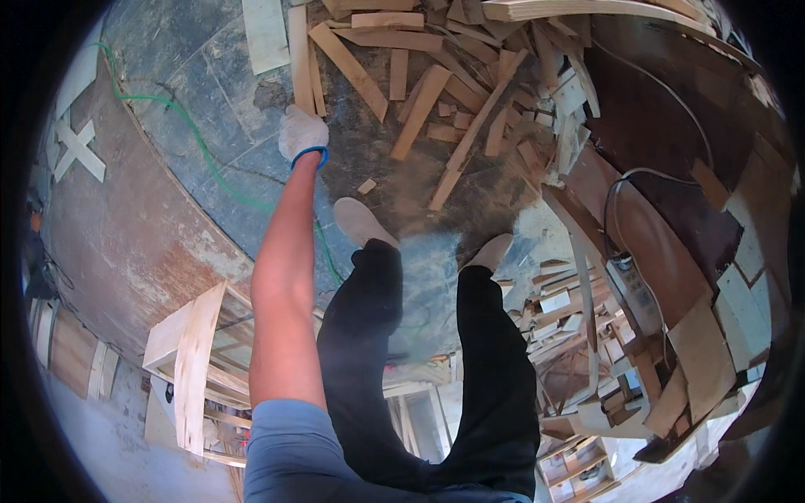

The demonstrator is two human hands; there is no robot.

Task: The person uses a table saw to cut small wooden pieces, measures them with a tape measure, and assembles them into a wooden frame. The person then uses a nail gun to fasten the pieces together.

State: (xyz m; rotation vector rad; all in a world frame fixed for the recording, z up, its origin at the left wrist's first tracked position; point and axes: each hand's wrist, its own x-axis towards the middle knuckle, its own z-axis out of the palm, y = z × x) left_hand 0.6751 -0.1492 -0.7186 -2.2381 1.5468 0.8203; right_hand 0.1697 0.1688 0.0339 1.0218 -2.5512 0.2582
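white-gloved left hand (303,134), fingers curled around a wooden strip (299,60) at upper left of frame (right hand unseen), could snag it on scattered offcuts (420,112) if swung toward frame right.

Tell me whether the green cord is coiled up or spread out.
Spread out: the green cord winds in a long, loose line from the upper left and passes behind the left forearm.
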